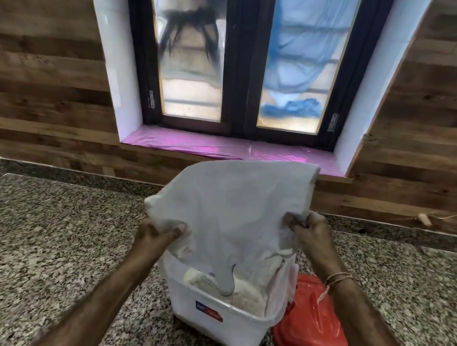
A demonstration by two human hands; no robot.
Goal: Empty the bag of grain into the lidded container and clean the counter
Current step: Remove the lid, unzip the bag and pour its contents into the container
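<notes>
Both hands are pinching the bag: the left hand [158, 234] has thumb and fingers clamped on its left edge, and the right hand [310, 232] is bunched tight around the right edge, so the white bag [232, 210] hangs upside down in the middle of the frame with its mouth dipped into the white container [222, 324] at lower center. You can see pale grain [248, 293] already piled inside the container, and the bag looks pretty limp and flat, so my guess is most of it is out and this is the last bit of shaking. The red lid [315, 331] is lying flat on the counter [45, 238] just right of the container, touching it or nearly. Still left: finishing the pour, putting the lid on, and wiping the counter, though I can't really spot spilled grain on that speckled stone.
</notes>
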